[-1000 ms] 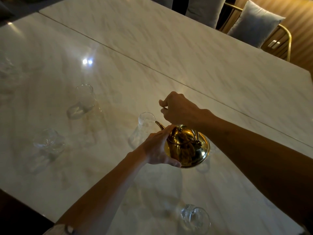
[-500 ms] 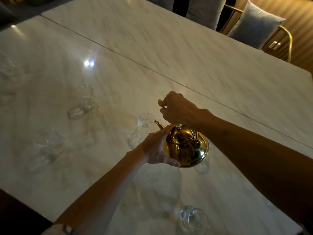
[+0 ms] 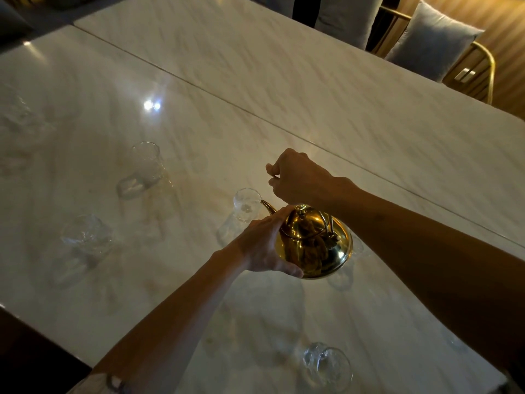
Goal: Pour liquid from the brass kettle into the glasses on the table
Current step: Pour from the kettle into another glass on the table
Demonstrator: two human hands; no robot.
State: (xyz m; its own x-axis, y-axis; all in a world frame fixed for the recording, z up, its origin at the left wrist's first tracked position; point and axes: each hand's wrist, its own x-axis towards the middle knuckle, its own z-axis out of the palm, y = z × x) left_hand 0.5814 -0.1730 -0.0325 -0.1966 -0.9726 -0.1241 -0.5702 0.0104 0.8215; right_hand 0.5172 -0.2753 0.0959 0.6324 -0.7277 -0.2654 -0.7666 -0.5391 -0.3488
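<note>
Over the table, brass kettle beside a glass, left fingers around it, right fingers around its handle.

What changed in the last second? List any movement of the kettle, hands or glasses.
Nothing visibly moved, and nothing was taken hold of or let go. The left hand still cups the brass kettle, its spout at the rim of the nearest glass. The right hand stays clenched above it. The other glasses stand where they were.
</note>
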